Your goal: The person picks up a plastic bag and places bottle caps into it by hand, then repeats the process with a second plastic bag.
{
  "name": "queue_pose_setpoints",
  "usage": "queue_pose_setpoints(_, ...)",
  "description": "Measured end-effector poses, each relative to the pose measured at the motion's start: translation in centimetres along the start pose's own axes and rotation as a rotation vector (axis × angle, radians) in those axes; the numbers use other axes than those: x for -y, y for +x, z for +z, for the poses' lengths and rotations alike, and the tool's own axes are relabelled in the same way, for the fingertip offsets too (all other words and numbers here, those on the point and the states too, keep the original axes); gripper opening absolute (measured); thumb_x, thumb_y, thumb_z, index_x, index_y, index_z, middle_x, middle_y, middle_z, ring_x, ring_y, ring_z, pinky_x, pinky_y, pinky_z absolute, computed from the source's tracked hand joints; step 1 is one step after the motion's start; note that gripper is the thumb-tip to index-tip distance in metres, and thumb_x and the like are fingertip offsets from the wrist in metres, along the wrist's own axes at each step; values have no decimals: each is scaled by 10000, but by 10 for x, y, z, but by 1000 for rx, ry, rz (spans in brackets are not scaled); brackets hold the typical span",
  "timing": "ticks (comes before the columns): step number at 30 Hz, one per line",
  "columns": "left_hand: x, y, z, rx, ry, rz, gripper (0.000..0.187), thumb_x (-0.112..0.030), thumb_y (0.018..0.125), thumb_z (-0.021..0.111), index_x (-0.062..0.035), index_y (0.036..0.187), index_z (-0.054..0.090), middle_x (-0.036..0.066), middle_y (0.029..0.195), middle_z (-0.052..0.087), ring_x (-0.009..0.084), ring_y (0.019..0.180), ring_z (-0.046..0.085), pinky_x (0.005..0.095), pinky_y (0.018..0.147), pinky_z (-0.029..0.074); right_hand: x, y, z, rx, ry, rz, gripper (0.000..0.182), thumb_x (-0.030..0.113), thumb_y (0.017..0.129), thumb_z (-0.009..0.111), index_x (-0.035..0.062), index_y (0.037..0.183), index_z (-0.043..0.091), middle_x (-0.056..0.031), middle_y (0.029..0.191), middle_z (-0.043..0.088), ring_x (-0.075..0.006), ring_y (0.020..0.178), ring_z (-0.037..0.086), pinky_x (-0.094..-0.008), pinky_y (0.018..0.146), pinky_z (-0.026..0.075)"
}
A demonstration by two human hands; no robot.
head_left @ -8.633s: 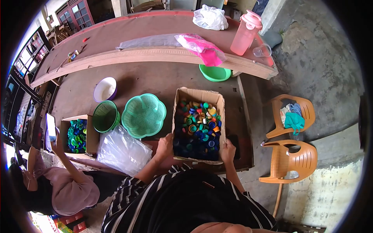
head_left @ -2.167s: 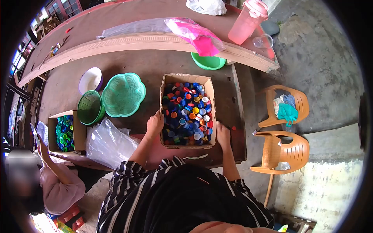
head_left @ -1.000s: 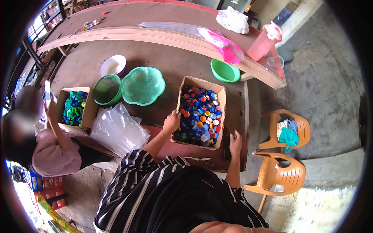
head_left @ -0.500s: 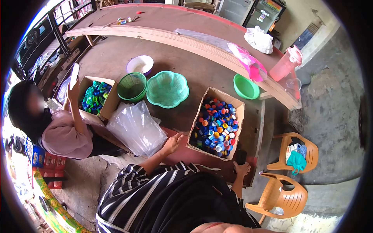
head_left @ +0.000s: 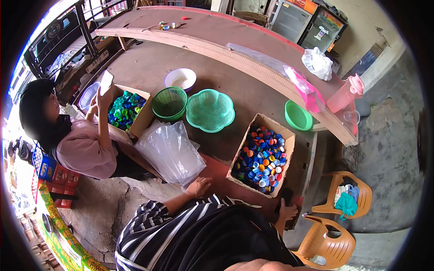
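Note:
My left hand (head_left: 199,186) lies with its fingers extended on the red edge of the work surface, beside a stack of clear plastic bags (head_left: 172,151), and holds nothing. My right hand (head_left: 288,211) is at the near right corner, its fingers around the lower end of a black phone-like object (head_left: 285,195). Between the hands stands an open cardboard box (head_left: 290,147) full of mixed bottle caps (head_left: 264,158), mostly blue, with red, orange and white ones. Neither hand touches the caps.
A co-worker (head_left: 83,144) at the left holds up a phone (head_left: 106,82) beside a box of green and blue caps (head_left: 125,108). Green baskets (head_left: 210,110), a white bowl (head_left: 181,79) and a green basin (head_left: 298,115) stand beyond. Orange chairs (head_left: 332,239) are at right.
The whole view has shifted, with the scene now farther right and lower. My left hand has moved away from the cap box, nearer the plastic bags. My right hand remains at the black object.

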State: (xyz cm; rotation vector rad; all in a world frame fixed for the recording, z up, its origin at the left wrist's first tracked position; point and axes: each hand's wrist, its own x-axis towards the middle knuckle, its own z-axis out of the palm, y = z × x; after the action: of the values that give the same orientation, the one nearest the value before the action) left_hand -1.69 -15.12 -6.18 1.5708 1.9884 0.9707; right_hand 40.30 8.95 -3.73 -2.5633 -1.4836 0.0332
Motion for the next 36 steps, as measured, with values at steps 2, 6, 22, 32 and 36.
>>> queue_pose_setpoints(2,6,-8,3,-29,-21,-18,312,-253,963,550,-57,1203,589,156,1118,642,348,1049,610,429,912,500,-25,16,-3,-114,0,-5,804,602,781,691,55,1334,485,-167,1282,471,-365,1219,460,-565,957,409)
queue_pose_setpoints(6,-9,-9,-3,-56,-27,-69,240,-245,944,584,-69,1101,623,138,1045,648,342,994,625,426,866,514,-81,29,-8,-214,-102,113,657,546,919,549,49,1343,483,-182,1305,484,-377,1198,483,-567,943,416)
queue_pose_setpoints(22,-16,-1,13,-132,209,-162,195,-209,902,605,-76,1042,571,136,994,598,349,980,592,454,814,512,-138,30,21,38,242,117,610,515,997,403,-25,1229,569,-265,1225,544,-447,1086,563,-542,912,462)
queue_pose_setpoints(32,-23,0,16,-174,284,-258,154,-219,918,573,-74,922,521,130,924,578,349,910,598,465,748,504,-128,39,25,3,292,258,632,508,1009,354,-49,1181,596,-272,1158,584,-430,1066,564,-515,924,449)
queue_pose_setpoints(36,-15,-1,22,-162,342,-290,184,-232,937,551,-70,864,502,141,879,590,359,872,605,475,728,503,-133,39,30,44,260,156,609,470,1023,332,-63,1171,585,-275,1158,581,-423,1095,542,-496,956,432)
